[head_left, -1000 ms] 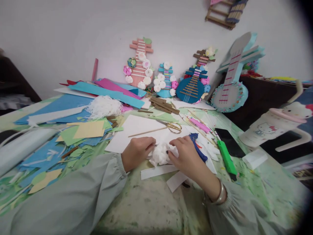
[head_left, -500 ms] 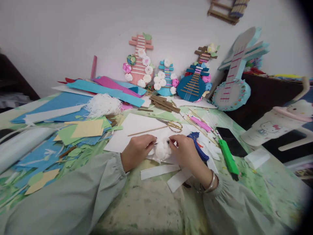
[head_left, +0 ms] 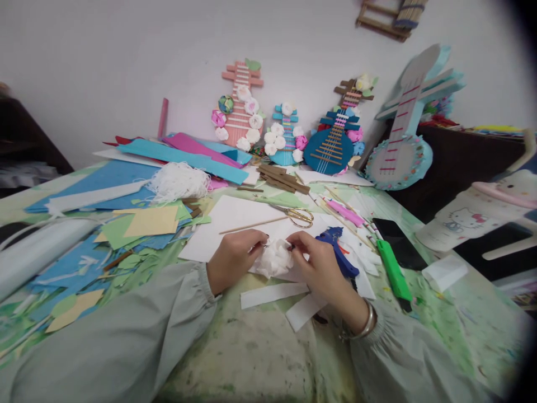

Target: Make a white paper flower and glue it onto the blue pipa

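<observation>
A ruffled white paper flower is held between my two hands, over a white sheet on the table. My left hand pinches its left edge. On the opposite side, my right hand grips its upper right edge between thumb and fingers. Just behind lie gold-handled scissors and a thin wooden stick. Two white paper strips rest in front of the flower. A dark blue tool, partly hidden, is right of my right hand.
Coloured paper and scraps cover the left side, with white string behind. Decorated paper instruments lean on the wall. A green cutter, phone and white cup are on the right.
My right fingers have shifted slightly on the flower's edge and spread a little. The flower has turned, showing more ruffled petals. My left hand has barely moved.
</observation>
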### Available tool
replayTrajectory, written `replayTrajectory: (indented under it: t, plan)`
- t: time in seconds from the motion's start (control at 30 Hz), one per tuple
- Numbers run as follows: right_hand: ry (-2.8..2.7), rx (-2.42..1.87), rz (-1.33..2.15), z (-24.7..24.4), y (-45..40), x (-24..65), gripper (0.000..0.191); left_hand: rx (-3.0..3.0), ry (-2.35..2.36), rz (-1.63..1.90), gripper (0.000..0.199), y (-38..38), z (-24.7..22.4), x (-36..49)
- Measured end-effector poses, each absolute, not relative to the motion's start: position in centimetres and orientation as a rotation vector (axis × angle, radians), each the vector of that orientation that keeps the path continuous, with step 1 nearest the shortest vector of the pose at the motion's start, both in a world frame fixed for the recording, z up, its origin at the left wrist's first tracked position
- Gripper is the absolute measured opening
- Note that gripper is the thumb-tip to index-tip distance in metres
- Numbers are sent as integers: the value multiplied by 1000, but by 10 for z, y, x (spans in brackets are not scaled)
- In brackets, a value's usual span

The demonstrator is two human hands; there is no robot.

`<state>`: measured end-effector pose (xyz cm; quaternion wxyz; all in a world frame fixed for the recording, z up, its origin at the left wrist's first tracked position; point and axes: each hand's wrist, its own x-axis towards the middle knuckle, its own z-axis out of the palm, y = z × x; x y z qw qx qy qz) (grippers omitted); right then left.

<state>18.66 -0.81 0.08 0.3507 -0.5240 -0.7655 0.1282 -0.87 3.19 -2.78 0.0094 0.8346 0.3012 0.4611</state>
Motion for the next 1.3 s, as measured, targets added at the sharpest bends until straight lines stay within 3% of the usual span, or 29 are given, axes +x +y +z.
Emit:
replayTrajectory:
  t: [0.5, 0.77, 1.3]
  plan:
    - [-1846, -1387, 443, -14, -8, 180, 27, 2620, 935, 1469, 8, 29, -23, -7]
    - [-1926, -1374, 274, -12, -10, 177, 18, 2693, 604, 1526, 11, 27, -21, -7]
    - [-2054, -1118, 99, -15, -15, 175, 18, 2716, 677, 1443, 14, 24, -20, -6]
